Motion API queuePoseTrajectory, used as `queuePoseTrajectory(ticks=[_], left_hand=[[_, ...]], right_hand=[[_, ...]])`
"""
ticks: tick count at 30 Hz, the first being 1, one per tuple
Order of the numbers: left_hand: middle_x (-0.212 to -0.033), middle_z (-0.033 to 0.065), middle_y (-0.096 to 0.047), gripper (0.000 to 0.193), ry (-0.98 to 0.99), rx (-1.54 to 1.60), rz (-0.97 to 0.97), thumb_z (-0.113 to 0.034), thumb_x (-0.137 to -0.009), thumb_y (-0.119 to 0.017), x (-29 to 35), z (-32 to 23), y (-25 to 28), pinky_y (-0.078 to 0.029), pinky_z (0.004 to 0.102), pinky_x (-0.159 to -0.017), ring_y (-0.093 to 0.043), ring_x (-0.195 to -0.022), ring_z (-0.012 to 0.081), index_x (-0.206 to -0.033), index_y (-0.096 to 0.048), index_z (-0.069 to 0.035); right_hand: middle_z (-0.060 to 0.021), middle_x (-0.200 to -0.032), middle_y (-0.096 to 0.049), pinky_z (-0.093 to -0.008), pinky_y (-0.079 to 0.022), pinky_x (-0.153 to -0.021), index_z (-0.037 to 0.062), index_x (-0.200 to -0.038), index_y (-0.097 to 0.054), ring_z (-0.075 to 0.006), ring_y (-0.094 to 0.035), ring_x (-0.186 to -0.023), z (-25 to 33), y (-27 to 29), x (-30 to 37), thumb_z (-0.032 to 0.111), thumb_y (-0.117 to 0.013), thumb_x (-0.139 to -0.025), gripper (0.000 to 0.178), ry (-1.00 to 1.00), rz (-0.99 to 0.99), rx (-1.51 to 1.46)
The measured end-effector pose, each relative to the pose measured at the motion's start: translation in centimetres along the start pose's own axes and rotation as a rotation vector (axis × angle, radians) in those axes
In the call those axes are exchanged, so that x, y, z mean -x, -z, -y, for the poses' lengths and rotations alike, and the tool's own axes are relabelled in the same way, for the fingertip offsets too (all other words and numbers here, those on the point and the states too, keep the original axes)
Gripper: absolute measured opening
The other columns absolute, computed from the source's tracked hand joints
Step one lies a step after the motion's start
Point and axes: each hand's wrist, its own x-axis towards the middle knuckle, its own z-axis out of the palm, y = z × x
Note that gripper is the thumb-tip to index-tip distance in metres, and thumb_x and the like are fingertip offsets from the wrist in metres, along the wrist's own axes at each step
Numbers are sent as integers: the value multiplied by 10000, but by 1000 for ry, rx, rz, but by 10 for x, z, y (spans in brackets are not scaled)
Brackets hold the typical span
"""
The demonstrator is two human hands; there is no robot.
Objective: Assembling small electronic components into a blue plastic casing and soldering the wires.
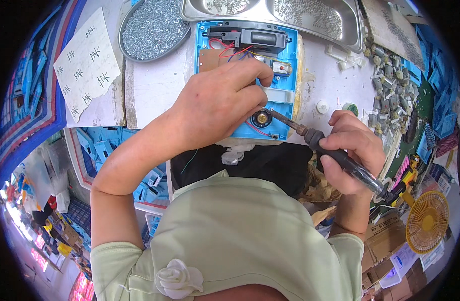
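A blue plastic housing lies open on the table in front of me, with a black battery-style block, red and blue wires, a brown circuit board and a small round black speaker-like part inside. My right hand is wrapped round the black handle of a soldering iron. The iron's tip reaches over the housing, close to the round part's upper edge. Over the left of the housing, my left hand is closed, fingertips pinched near the iron's tip; what they hold is hidden.
Beyond the housing are a round tray of small screws and a metal tray with compartments of small parts. Small motors are heaped on the right. A marked paper sheet lies left. A yellow fan stands lower right.
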Motion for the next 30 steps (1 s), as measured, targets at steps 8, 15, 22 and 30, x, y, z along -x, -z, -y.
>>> queuePoseTrajectory(ticks=[8, 15, 22, 30], left_hand=[[-1063, 103, -603, 242, -15, -13, -9, -15, -727, -765, 0, 2, -1, -542, 364, -706, -651, -886, 292, -920, -625, -59], [-1071, 103, -606, 240, -17, -20, -7, -15, -728, -763, 1, 2, -1, -545, 366, -713, -651, -897, 294, -919, -625, -59], [-981, 91, -623, 223, -46, 81, -19, -1, -740, -761, 0, 6, 1, -526, 351, -681, -652, -846, 278, -940, -671, -43], [-849, 73, -642, 188, 26, 194, -81, 12, -759, -763, -2, 8, -2, -517, 352, -668, -651, -797, 269, -925, -700, -51]], right_hand=[[-88, -661, -594, -405, -504, -678, 23, -919, -696, -279, -541, -589, 3, -1, -4, 52, -743, -669, 256, 8, 1, 38], [-72, -635, -567, -413, -500, -687, 3, -917, -690, -256, -526, -554, 4, 5, -2, 43, -739, -672, 252, 44, -5, 9], [-101, -696, -609, -419, -490, -713, -20, -921, -673, -244, -545, -599, 4, 12, 9, 47, -746, -698, 244, 35, -63, -12], [-136, -777, -655, -423, -483, -752, -39, -950, -652, -232, -548, -650, 0, 23, 23, 48, -744, -718, 265, 3, -159, -21]])
